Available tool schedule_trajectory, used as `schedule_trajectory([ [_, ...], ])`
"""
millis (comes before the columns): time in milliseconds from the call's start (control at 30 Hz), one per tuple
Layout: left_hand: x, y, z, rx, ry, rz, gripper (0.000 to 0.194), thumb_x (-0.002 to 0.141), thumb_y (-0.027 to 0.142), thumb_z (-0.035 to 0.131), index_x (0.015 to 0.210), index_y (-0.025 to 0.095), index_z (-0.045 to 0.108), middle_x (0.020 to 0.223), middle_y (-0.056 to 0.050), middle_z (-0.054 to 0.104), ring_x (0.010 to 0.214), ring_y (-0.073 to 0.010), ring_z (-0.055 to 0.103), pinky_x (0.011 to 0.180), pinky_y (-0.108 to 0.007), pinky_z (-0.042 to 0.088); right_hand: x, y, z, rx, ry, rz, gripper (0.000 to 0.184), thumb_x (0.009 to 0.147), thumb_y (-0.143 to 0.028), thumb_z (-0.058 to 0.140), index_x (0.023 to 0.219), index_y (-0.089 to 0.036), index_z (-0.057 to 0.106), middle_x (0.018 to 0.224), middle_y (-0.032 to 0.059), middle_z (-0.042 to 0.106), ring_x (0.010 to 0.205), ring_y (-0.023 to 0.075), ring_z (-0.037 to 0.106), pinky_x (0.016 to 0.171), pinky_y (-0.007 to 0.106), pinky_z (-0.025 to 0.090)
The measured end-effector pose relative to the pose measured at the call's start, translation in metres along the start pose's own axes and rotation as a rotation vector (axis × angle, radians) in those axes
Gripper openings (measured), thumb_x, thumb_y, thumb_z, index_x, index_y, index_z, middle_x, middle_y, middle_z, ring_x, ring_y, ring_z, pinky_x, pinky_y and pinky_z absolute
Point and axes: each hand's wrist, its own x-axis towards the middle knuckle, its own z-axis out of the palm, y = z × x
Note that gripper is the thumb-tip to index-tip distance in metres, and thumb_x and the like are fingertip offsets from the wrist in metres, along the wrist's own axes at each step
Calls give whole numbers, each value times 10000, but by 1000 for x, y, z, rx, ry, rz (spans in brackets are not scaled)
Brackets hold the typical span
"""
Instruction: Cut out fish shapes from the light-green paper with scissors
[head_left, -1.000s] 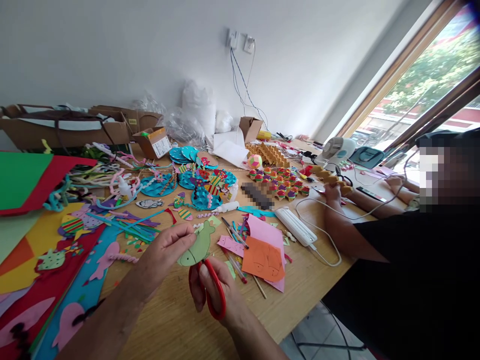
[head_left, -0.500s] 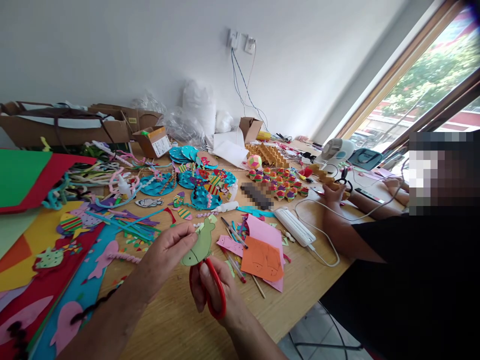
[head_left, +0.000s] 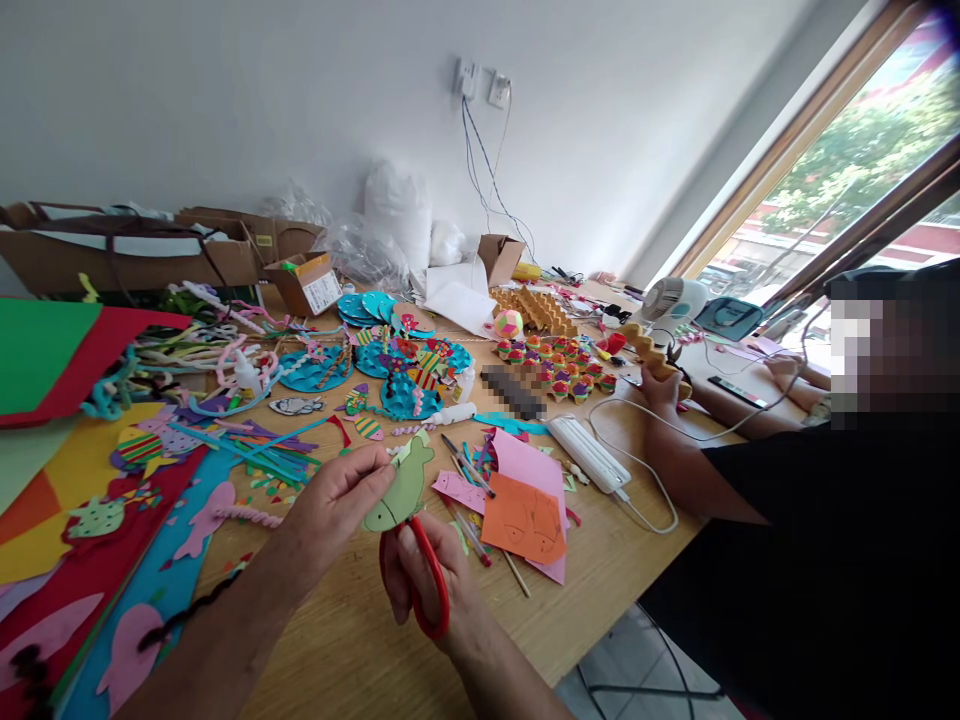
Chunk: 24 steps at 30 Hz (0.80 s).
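Note:
My left hand [head_left: 334,503] pinches a green paper fish cut-out [head_left: 401,487] by its edge, holding it above the wooden table [head_left: 360,640]. Just below it, my right hand [head_left: 431,580] is closed through the handles of red scissors [head_left: 424,575], whose blades meet the fish's lower edge. An orange paper sheet [head_left: 525,520] lies on a pink sheet [head_left: 525,462] right of the fish.
Coloured felt sheets [head_left: 67,480] and pipe cleaners [head_left: 225,360] crowd the left. Blue fish discs [head_left: 405,375] and small paper cupcakes [head_left: 559,362] fill the middle. A white power strip [head_left: 589,452] lies near a person in black [head_left: 810,560] at the right, holding a brown paper piece [head_left: 651,355].
My hands with the fish and scissors have stayed nearly still. The other person's hand has lifted and turned the brown paper piece.

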Motion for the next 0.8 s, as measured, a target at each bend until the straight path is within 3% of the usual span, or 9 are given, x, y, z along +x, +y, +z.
schedule_trajectory([
  [400,-1,3,1,-22,-31,-10,289,818,394,512,593,225,449,580,58,381,575,-138,351,539,-258,301,1,4,-1,22,-9,-5,556,828,-740,478,690,-202,470,404,-78,424,321,66,304,369,206,249],
  [800,0,2,-3,-22,-68,-30,267,788,367,515,582,231,412,579,61,347,573,-135,318,530,-255,280,-2,-1,-1,-16,-1,26,588,815,-759,470,581,-221,421,390,-63,399,355,85,343,381,216,244],
])
